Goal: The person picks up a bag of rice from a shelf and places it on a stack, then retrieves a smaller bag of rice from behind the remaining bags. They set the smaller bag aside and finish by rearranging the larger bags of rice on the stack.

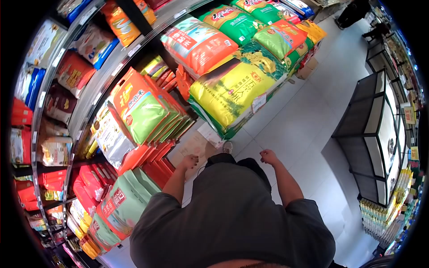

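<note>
My left hand [191, 161] hangs in the air in front of my body, its fingers curled together. On the other side, my right hand [268, 157] hangs over the floor with its fingers also curled. Whatever either hand may hold is too small to make out. Nearest to my left hand are a cardboard piece [195, 146] on the floor and a stack of red and green rice bags [145, 107]. A large yellow rice bag [232, 91] lies on a low pile ahead, touched by neither hand.
Shelves [78, 107] with packaged bags curve along the left. More bags, among them an orange and white one [196, 44], lie at the front. A black-framed display case [371, 129] stands on the right. Grey tiled floor [290, 116] runs between. A person in dark clothes [355, 11] is far off.
</note>
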`<state>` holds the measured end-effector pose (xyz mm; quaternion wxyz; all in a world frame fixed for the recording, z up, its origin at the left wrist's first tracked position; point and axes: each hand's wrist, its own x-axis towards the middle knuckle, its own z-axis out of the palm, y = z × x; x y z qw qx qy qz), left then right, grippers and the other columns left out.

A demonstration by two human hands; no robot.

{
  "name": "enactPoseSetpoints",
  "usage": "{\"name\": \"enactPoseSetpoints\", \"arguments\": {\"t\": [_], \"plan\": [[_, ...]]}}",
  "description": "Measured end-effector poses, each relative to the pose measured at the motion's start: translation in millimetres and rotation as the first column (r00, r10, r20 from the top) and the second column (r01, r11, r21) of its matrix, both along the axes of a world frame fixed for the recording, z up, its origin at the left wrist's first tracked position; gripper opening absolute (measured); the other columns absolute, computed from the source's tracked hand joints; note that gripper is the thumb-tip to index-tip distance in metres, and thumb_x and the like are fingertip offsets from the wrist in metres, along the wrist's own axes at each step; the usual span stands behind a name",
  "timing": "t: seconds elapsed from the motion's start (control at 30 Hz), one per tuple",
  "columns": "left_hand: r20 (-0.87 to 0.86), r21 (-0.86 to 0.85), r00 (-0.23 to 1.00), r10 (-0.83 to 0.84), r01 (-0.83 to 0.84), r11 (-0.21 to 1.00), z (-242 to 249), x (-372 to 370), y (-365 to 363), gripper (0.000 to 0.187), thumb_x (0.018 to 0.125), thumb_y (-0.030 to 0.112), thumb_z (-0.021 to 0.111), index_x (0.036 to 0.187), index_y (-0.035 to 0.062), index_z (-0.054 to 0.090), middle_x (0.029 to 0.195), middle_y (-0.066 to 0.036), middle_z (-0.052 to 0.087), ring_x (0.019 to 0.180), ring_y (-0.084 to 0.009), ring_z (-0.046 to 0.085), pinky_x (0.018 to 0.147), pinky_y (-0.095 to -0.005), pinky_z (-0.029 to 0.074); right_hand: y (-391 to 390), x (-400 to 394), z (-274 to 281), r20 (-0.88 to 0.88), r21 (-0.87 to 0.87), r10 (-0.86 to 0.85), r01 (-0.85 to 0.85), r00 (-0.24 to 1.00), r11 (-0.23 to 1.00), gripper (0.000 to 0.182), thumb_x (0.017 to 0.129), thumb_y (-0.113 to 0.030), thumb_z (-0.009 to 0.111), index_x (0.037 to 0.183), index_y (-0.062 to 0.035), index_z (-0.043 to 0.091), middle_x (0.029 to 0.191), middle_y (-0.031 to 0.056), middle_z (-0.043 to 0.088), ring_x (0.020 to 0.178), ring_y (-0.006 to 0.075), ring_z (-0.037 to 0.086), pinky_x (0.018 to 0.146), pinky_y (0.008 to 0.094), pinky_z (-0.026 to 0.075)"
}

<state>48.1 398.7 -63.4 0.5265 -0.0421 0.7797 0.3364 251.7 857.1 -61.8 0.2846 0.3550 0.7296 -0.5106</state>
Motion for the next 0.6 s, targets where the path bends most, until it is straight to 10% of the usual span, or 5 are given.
{"name": "enactPoseSetpoints", "arguments": {"t": [0.33,0.43,0.6], "plan": [[-0.128,0.429,0.802,-0.583,0.575,0.697,156.3,-136.4,247.9,0.058,0.100,0.030,0.060,0.148,0.0070,0.040,0.132,-0.013,0.058,0.117,-0.0205,0.059,0.098,-0.0357,0.048,162.4,0.1,10.8,-0.089,0.056,-0.133,0.138,0.987,0.989,0.028,0.096,-0.021,0.056,0.114,-0.0015,0.065,0.080,0.0119,0.071,0.069,0.0189,0.069,0.057,0.0317,0.054],[-0.240,0.651,0.783,-0.574,0.568,0.503,176.8,-132.9,325.1,0.056,0.101,0.026,0.055,0.150,0.0051,0.038,0.140,-0.017,0.053,0.127,-0.0240,0.053,0.107,-0.0363,0.043,206.6,31.4,-3.1,-0.049,0.029,-0.206,0.207,0.977,0.978,0.028,0.096,-0.022,0.057,0.114,-0.0014,0.065,0.081,0.0116,0.070,0.070,0.0194,0.069,0.058,0.0323,0.055],[-0.296,0.601,0.917,-0.266,0.396,0.694,133.2,-86.3,426.4,0.047,0.099,0.017,0.054,0.144,0.0058,0.046,0.137,-0.015,0.057,0.125,-0.0235,0.055,0.105,-0.0362,0.044,285.6,127.8,-45.0,0.143,-0.058,-0.474,0.486,0.869,0.872,0.027,0.093,-0.022,0.060,0.110,-0.0021,0.063,0.085,0.0126,0.068,0.072,0.0239,0.068,0.061,0.0389,0.056]]}}
